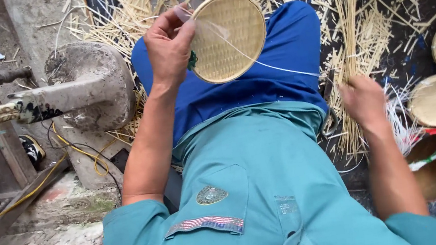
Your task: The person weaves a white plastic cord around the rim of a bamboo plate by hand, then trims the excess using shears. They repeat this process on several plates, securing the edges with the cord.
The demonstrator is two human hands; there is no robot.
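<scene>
My left hand (169,46) grips a round woven tray (228,37) over my lap; my right hand (364,101) clutches bamboo strips (351,33) on the floor.

Matt woven bamboo tray (228,37), dry pale bamboo strips (352,39), rough concrete block (88,84)

Our left hand (169,46) is raised over the lap, fingers curled, thumb and fingertips pinched shut, forearm bare and angled up. Our right hand (364,101) hangs low at the right side, fingers closed, slightly blurred, arm extended.
</scene>
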